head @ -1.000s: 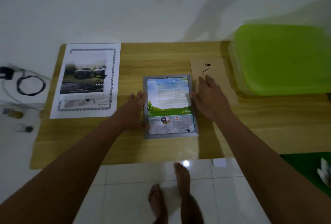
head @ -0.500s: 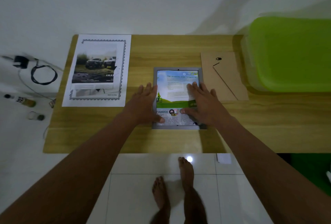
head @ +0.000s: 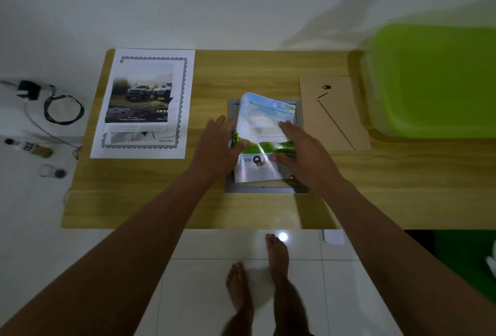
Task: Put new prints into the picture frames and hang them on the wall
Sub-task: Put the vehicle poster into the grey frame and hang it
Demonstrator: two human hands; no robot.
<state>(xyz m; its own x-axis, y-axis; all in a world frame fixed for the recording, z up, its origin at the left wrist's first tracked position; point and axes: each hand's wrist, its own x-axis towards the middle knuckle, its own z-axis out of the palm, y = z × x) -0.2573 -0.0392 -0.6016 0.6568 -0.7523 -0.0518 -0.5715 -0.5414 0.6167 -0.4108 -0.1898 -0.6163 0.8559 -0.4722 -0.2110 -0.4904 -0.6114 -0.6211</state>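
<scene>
A grey picture frame [head: 265, 189] lies flat on the wooden table [head: 161, 201]. A colourful print [head: 264, 118] with blue sky and a green band is buckled and raised out of it. My left hand [head: 217, 145] pinches the print's left edge, thumb on top. My right hand [head: 300, 147] holds the print's right side, with fingers and thumb bunching the paper. The frame's brown backing board [head: 335, 121], stand upward, lies just right of the frame. A white sheet with a car print [head: 145, 102] lies at the table's left end.
A large green plastic bin [head: 434, 80] takes up the table's right end, against the white wall. On the floor to the left are a coiled cable with a plug [head: 63, 109] and small bottles [head: 29, 146]. My bare feet [head: 257, 276] stand on white tiles.
Both hands moved from the frame's sides onto the print. The print, flat in the frame before, is now buckled and lifted at its top and left edge.
</scene>
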